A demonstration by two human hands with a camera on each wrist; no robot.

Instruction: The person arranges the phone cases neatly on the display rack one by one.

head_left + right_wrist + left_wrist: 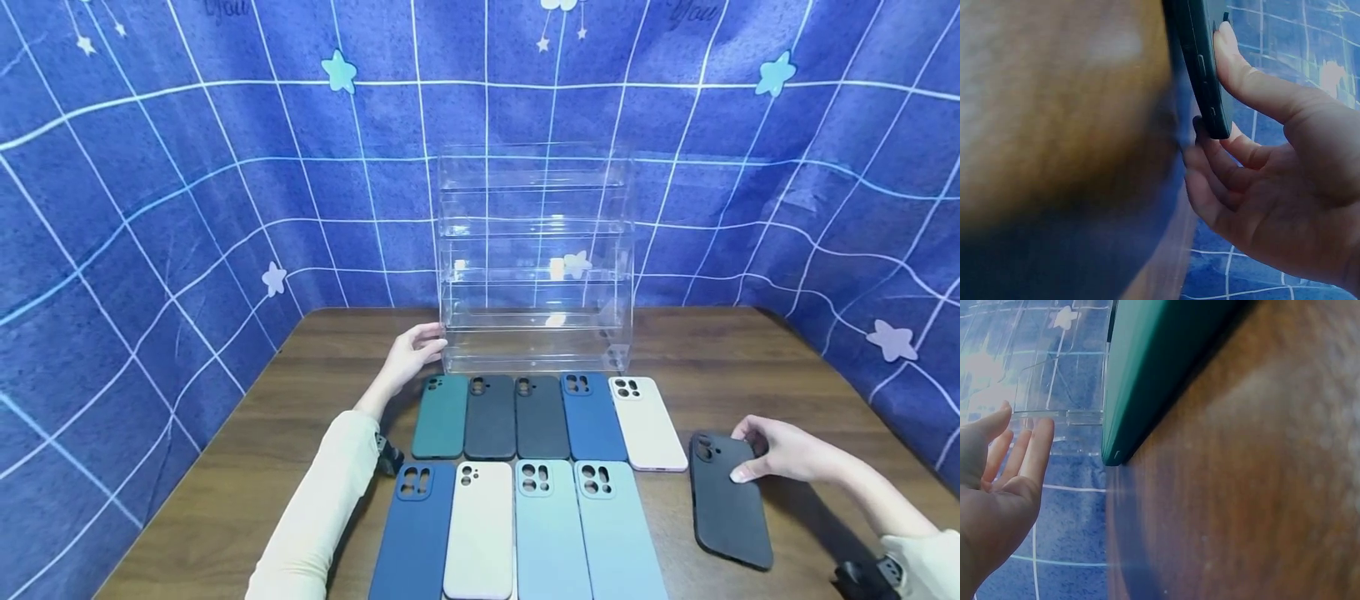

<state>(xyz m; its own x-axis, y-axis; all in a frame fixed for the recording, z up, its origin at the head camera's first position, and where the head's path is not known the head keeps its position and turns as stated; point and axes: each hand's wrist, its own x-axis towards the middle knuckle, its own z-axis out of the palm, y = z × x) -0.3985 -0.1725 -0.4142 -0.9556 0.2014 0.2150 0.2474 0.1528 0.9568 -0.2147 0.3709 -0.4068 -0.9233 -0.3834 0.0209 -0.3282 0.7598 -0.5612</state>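
Black case [729, 510] in pinch of right hand [783, 450]; clear rack [532, 321] beside spread left hand [411, 352]; possible slip from narrow grip, or rack tipping from stray nudge.

Black phone case [1200, 72] cut off by the right-wrist view's top edge — tabletop [1066, 112] blurred

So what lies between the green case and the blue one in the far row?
One dark case, then another dark case, side by side; the head view shows them.
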